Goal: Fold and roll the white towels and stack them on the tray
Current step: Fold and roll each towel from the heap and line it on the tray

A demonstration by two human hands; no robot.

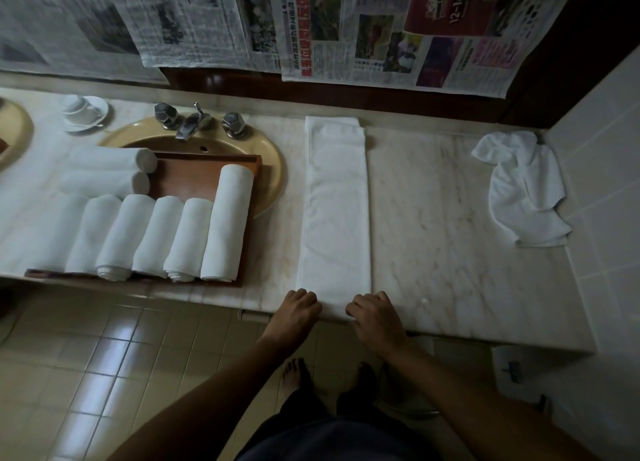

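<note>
A white towel folded into a long narrow strip (335, 211) lies on the marble counter, running from the back wall to the front edge. My left hand (297, 310) and my right hand (374, 313) grip its near end at the two corners, fingers curled over the edge. To the left, a brown wooden tray (194, 178) rests over the sink and holds several rolled white towels (227, 223). A crumpled white towel (523, 187) sits at the far right of the counter.
A yellow sink (273, 169) with a chrome tap (188, 124) lies under the tray. White cups on saucers (83, 112) stand at the back left. Newspapers (381, 34) hang on the wall behind. A tiled wall (602, 169) bounds the counter's right side.
</note>
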